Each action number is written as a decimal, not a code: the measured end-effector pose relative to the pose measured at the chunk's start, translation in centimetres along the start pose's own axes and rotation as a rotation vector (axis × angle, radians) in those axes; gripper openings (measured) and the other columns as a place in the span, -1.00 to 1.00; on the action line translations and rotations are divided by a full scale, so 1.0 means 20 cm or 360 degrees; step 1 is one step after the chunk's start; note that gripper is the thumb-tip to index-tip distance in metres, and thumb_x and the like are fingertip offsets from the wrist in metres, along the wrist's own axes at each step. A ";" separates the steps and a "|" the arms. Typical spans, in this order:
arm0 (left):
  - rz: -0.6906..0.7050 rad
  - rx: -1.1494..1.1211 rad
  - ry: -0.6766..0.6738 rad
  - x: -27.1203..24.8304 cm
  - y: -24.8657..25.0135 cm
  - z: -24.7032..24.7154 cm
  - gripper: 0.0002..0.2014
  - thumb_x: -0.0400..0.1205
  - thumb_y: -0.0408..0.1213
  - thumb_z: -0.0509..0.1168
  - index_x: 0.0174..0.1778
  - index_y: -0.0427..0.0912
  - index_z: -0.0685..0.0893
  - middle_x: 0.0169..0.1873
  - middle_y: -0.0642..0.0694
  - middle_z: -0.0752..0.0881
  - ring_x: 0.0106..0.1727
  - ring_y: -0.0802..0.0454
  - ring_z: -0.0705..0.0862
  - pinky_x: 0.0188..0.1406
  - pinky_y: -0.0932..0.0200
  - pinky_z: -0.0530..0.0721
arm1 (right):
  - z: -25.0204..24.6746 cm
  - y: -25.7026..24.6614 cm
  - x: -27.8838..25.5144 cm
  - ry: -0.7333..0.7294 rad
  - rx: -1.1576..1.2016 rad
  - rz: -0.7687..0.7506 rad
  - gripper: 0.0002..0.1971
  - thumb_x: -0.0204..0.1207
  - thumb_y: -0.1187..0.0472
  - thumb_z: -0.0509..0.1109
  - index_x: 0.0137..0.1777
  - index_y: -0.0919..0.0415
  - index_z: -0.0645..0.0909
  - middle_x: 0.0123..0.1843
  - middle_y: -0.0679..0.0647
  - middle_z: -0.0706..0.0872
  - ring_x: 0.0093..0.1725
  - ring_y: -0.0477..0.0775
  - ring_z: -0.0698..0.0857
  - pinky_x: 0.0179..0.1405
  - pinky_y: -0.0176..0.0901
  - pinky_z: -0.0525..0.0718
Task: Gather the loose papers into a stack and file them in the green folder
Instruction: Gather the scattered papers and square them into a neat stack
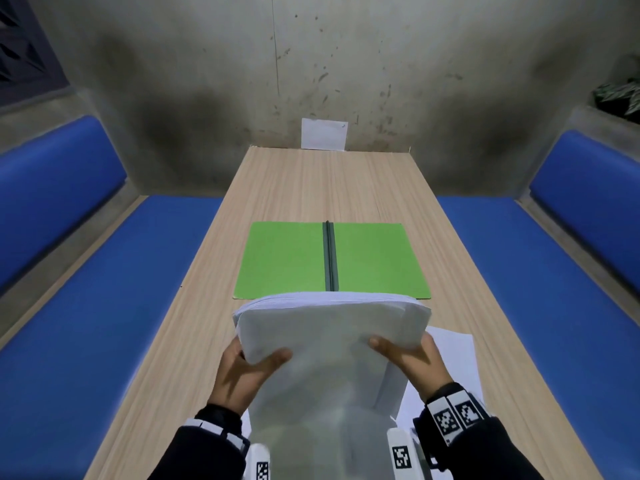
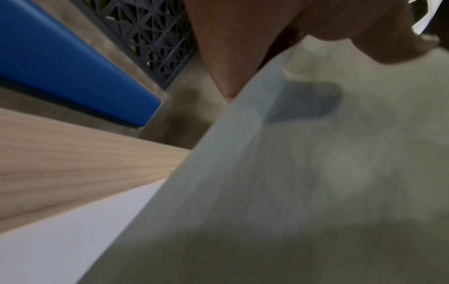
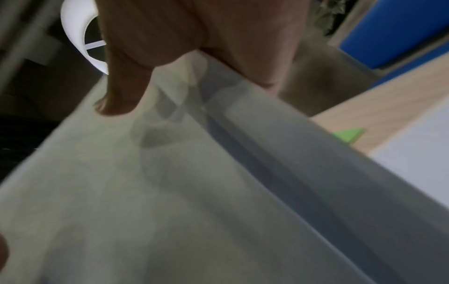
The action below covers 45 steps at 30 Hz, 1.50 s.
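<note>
The stack of papers is held upright above the worktop's near end, left hand and right hand each pinching a side, thumb in front. A few sheets lie under it. To square it well, tap the bottom edge down, then carry it forward. The green folder lies open mid-worktop, nothing inside.

Long light-wood table is butted against a stained grey concrete wall at the far end. Blue padded benches are set along left and right. Dark lattice screen is seen far left, plant leaves far right.
</note>
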<state>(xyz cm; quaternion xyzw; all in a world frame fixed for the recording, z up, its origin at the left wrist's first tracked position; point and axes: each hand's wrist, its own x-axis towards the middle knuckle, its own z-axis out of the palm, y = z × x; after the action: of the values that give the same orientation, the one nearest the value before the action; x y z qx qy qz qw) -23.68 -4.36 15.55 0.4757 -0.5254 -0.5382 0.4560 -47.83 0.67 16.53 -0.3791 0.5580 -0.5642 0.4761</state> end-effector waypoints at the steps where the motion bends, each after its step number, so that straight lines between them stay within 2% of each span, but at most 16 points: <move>1: -0.0108 0.0031 -0.0038 0.00 -0.03 0.00 -0.51 -0.03 -0.09 0.57 -0.18 0.00 0.68 -0.35 0.18 0.84 -0.23 0.11 0.78 -0.31 0.32 0.74 | -0.01 0.02 0.00 -0.0033 -0.0032 0.0061 -0.33 -0.33 -0.08 0.72 -0.13 0.15 0.75 -0.18 -0.04 0.88 -0.07 -0.03 0.83 -0.19 -0.32 0.73; 4: -0.0238 0.0059 -0.0069 0.02 -0.06 0.00 -0.55 -0.10 -0.04 0.57 -0.28 0.03 0.74 -0.32 0.06 0.86 -0.16 0.01 0.79 -0.12 0.02 0.74 | -0.01 0.06 0.03 0.0022 -0.0067 0.0142 -0.45 -0.30 0.07 0.75 -0.21 0.13 0.75 -0.28 -0.09 0.87 -0.08 -0.02 0.82 -0.22 -0.30 0.74; 7: -0.0176 -0.0018 -0.0148 0.01 0.00 0.02 -0.62 -0.05 -0.11 0.60 -0.31 0.13 0.80 -0.29 0.16 0.85 -0.24 0.19 0.80 -0.21 0.18 0.76 | 0.01 0.05 0.04 0.0141 -0.0013 0.0090 -0.65 -0.12 0.22 0.64 -0.27 0.15 0.72 -0.40 -0.10 0.84 -0.29 -0.08 0.80 -0.31 -0.25 0.71; 11: -0.0068 -0.0165 -0.0250 -0.01 0.05 -0.03 -0.32 -0.27 0.09 0.67 -0.20 0.04 0.79 -0.25 0.06 0.87 -0.21 0.16 0.81 -0.29 0.28 0.77 | 0.01 0.01 0.03 0.0190 0.0073 0.0038 -0.57 -0.25 0.13 0.64 -0.30 0.17 0.71 -0.47 -0.07 0.83 -0.45 -0.12 0.78 -0.44 -0.27 0.71; 15: -0.0199 0.0028 -0.0259 0.00 -0.06 -0.07 -0.21 -0.26 0.23 0.63 -0.05 0.20 0.69 -0.11 0.06 0.85 -0.02 0.10 0.78 -0.05 0.11 0.73 | 0.00 0.06 0.01 0.0017 0.0101 0.0076 -0.53 -0.26 0.10 0.62 -0.24 0.14 0.73 -0.39 -0.09 0.86 -0.36 -0.18 0.81 -0.44 -0.41 0.69; 19: -0.0300 0.0114 -0.0297 0.00 -0.17 -0.04 -0.10 -0.24 0.28 0.60 0.06 0.10 0.64 -0.13 0.08 0.84 0.01 0.14 0.76 -0.08 0.21 0.72 | 0.02 0.15 0.04 0.0007 -0.0029 0.0202 -0.65 -0.07 0.25 0.67 -0.23 0.13 0.74 -0.31 -0.04 0.87 -0.26 -0.07 0.82 -0.37 -0.32 0.73; 21: -0.0307 0.0112 -0.0207 0.01 -0.18 -0.02 -0.30 -0.08 0.12 0.60 0.01 0.12 0.63 -0.09 0.02 0.80 0.03 0.02 0.74 0.03 0.02 0.70 | 0.04 0.17 0.06 0.0060 -0.0032 0.0223 -0.73 0.06 0.34 0.67 -0.23 0.15 0.74 -0.34 -0.01 0.85 -0.25 0.01 0.81 -0.37 -0.27 0.73; 23: -0.0317 0.0112 -0.0064 0.03 -0.18 -0.01 -0.63 0.17 -0.01 0.53 -0.13 0.09 0.67 -0.27 0.04 0.82 -0.05 -0.10 0.72 0.00 -0.06 0.70 | 0.04 0.16 0.08 0.0071 -0.0063 0.0217 -0.81 0.20 0.40 0.63 -0.28 0.15 0.73 -0.41 -0.05 0.83 -0.30 0.01 0.79 -0.40 -0.28 0.73; 25: -0.0297 0.0177 0.0074 0.05 -0.16 0.00 -0.89 0.42 -0.22 0.50 -0.32 -0.02 0.68 -0.57 0.13 0.78 -0.24 -0.12 0.68 -0.23 0.05 0.66 | 0.05 0.14 0.09 0.0028 -0.0065 0.0193 -0.83 0.24 0.42 0.59 -0.29 0.16 0.72 -0.47 -0.08 0.82 -0.39 -0.10 0.79 -0.45 -0.35 0.71; 27: -0.0278 0.0210 0.0128 0.07 -0.11 -0.01 -0.83 0.51 -0.34 0.43 -0.41 -0.11 0.67 -0.70 0.08 0.70 -0.36 -0.10 0.63 -0.41 0.18 0.60 | 0.04 0.13 0.09 -0.0027 -0.0013 0.0125 -0.79 0.14 0.36 0.62 -0.23 0.18 0.73 -0.41 -0.08 0.84 -0.37 -0.13 0.80 -0.39 -0.38 0.71; 30: -0.0318 0.0147 0.0198 0.11 -0.07 -0.10 -0.90 0.52 -0.25 0.41 -0.30 -0.11 0.68 -0.39 -0.02 0.75 -0.27 -0.07 0.69 -0.26 0.13 0.66 | -0.03 0.17 0.11 0.0038 -0.0134 0.0059 -0.80 0.18 0.36 0.60 -0.23 0.17 0.70 -0.34 -0.02 0.81 -0.25 -0.02 0.74 -0.29 -0.47 0.69; 33: -0.0510 0.0073 0.0345 0.15 -0.14 -0.27 -0.63 0.45 -0.03 0.46 0.04 -0.22 0.69 -0.11 -0.23 0.79 -0.05 -0.23 0.76 0.09 -0.15 0.70 | -0.19 0.28 0.12 0.0052 -0.0613 0.0246 -0.82 0.35 0.35 0.53 -0.24 0.06 0.63 -0.28 0.02 0.68 -0.20 0.01 0.63 -0.27 -0.46 0.65; 36: -0.0638 0.0004 0.0479 0.14 -0.21 -0.42 -0.51 0.44 -0.07 0.47 0.14 -0.37 0.65 0.04 -0.36 0.75 0.03 -0.32 0.74 0.23 -0.31 0.62 | -0.25 0.40 0.07 -0.0108 -0.1116 0.0464 -0.82 0.33 0.12 0.54 -0.32 -0.04 0.56 -0.30 -0.04 0.65 -0.25 -0.04 0.61 -0.18 -0.30 0.57; 39: -0.0730 -0.0173 0.0501 0.09 -0.27 -0.49 -0.54 0.51 -0.20 0.41 0.21 -0.46 0.60 0.17 -0.39 0.69 0.11 -0.31 0.70 0.29 -0.29 0.56 | -0.14 0.49 -0.01 -0.0333 -0.1254 0.0573 -0.79 0.32 0.04 0.52 -0.38 -0.09 0.51 -0.36 -0.10 0.63 -0.32 -0.14 0.61 -0.27 -0.41 0.54; 43: -0.0799 -0.0546 0.0477 0.03 -0.35 -0.51 -0.66 0.63 -0.32 0.23 0.28 -0.43 0.56 0.20 -0.31 0.66 -0.03 -0.21 0.71 -0.06 -0.08 0.72 | 0.06 0.56 -0.09 -0.0563 -0.1512 0.0639 -0.77 0.32 -0.10 0.45 -0.25 -0.11 0.44 -0.28 -0.22 0.53 -0.24 -0.17 0.56 -0.19 -0.39 0.52; 45: -0.0811 -0.0595 0.0498 0.03 -0.39 -0.52 -0.78 0.63 -0.33 0.22 0.07 -0.33 0.70 0.11 -0.16 0.72 -0.25 -0.07 0.80 -0.26 0.02 0.79 | 0.13 0.60 -0.09 -0.0438 -0.1581 0.0631 -0.67 0.38 -0.13 0.39 -0.01 -0.02 0.38 -0.09 -0.09 0.52 -0.05 -0.04 0.54 0.00 -0.28 0.50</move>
<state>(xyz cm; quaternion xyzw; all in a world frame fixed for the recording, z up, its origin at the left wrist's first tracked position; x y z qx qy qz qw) -13.42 -6.00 7.83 0.5765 -0.2061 -0.6422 0.4612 -43.43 2.66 5.13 -0.5159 0.7505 -0.0778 0.4056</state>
